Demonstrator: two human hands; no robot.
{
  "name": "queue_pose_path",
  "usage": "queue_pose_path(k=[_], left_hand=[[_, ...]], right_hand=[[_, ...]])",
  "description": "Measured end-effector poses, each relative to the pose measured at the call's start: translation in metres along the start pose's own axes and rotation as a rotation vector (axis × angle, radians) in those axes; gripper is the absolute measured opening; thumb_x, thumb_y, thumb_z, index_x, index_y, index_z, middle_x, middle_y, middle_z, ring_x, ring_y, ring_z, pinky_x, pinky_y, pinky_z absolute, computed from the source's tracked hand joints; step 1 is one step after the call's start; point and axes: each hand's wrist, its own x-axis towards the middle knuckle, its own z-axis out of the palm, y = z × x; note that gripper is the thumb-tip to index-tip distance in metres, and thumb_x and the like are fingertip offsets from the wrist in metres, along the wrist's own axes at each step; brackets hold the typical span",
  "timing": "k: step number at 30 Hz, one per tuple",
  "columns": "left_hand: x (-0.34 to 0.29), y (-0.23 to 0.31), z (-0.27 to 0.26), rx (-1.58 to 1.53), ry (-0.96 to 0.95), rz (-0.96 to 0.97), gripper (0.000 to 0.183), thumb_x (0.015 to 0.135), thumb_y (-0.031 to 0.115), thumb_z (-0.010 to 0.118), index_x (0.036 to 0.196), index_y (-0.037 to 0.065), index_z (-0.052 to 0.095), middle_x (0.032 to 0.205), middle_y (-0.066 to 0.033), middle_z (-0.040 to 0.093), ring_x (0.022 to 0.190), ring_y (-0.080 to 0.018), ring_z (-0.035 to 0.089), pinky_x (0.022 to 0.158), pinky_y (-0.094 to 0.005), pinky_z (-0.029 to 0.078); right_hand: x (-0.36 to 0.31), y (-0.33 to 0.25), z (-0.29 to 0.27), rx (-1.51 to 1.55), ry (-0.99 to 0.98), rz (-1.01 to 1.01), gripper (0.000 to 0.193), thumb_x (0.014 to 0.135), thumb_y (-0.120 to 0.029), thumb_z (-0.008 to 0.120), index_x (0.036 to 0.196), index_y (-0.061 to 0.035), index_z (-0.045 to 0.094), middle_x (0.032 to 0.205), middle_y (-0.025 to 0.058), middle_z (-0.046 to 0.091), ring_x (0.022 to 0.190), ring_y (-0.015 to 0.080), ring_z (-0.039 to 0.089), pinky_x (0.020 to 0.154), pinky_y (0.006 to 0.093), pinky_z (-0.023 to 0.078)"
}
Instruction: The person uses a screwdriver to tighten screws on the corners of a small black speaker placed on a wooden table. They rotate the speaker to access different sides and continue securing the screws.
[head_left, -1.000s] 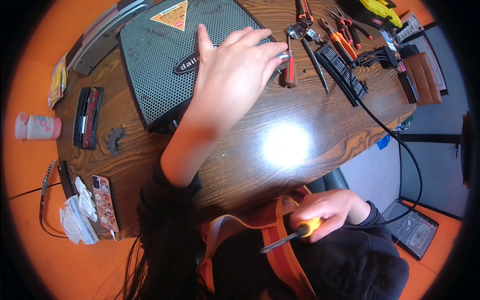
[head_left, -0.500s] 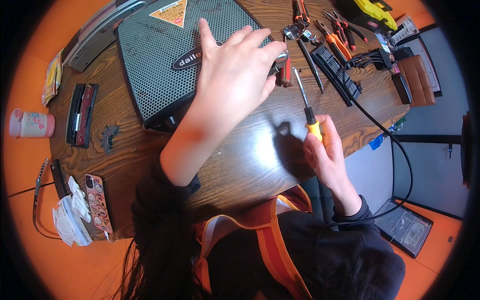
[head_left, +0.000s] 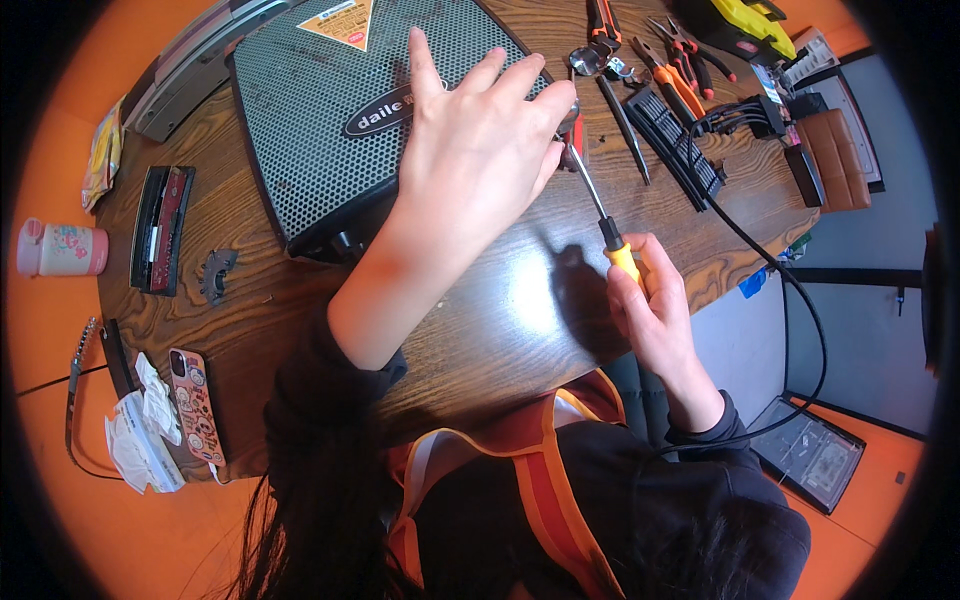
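My left hand (head_left: pixel 480 150) rests with spread fingers on the perforated front grille of a black speaker box (head_left: pixel 310 150). Its thumb and forefinger lie by a shiny metal corner piece (head_left: pixel 569 118) on the box's right side. In my right hand (head_left: pixel 652 305), closed around the yellow handle, is a screwdriver (head_left: pixel 607 225). Its shaft slants up and left, and the tip ends close to my left thumb at that corner. Whether the tip touches a screw I cannot make out. Part of a red-handled tool (head_left: pixel 579 140) shows just behind the tip.
Pliers (head_left: pixel 680 95), a black slotted panel (head_left: pixel 665 145) and a dark thin rod (head_left: pixel 622 130) lie at the right; a black cable (head_left: pixel 775 265) loops off the table there. On the left are a black-red part (head_left: pixel 162 230), a phone (head_left: pixel 196 405), tissues (head_left: pixel 155 400) and a pink cup (head_left: pixel 62 248).
The screwdriver has moved up and left, its tip now at the speaker's corner beside my left thumb. My left hand has shifted only slightly on the grille.
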Motion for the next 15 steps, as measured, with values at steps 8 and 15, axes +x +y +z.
queue_pose_path(k=[8, 15], left_hand=[[0.0000, 0.0000, -0.0012, 0.000, -0.010, -0.006, 0.040, 0.074, 0.026, 0.069, 0.113, 0.020, 0.060, 0.121, -0.0032, 0.058, 0.116, -0.0214, 0.052, 0.101, -0.0635, 0.020], [-0.0002, -0.0001, -0.0004, 0.017, -0.012, -0.006, 0.041, 0.074, 0.026, 0.069, 0.113, 0.021, 0.060, 0.120, -0.0030, 0.058, 0.116, -0.0214, 0.052, 0.101, -0.0634, 0.021]], right_hand=[[0.0023, -0.0029, -0.0029, -0.088, -0.012, 0.011, 0.022, 0.095, -0.018, 0.045, 0.110, -0.0046, 0.054, 0.063, -0.0038, 0.048, 0.050, 0.0016, 0.042, 0.045, 0.0151, 0.032], [0.0008, -0.0012, -0.0044, -0.143, 0.004, -0.025, 0.027, 0.097, -0.022, 0.042, 0.111, -0.0041, 0.058, 0.060, -0.0042, 0.047, 0.049, 0.0018, 0.041, 0.046, 0.0164, 0.031]])
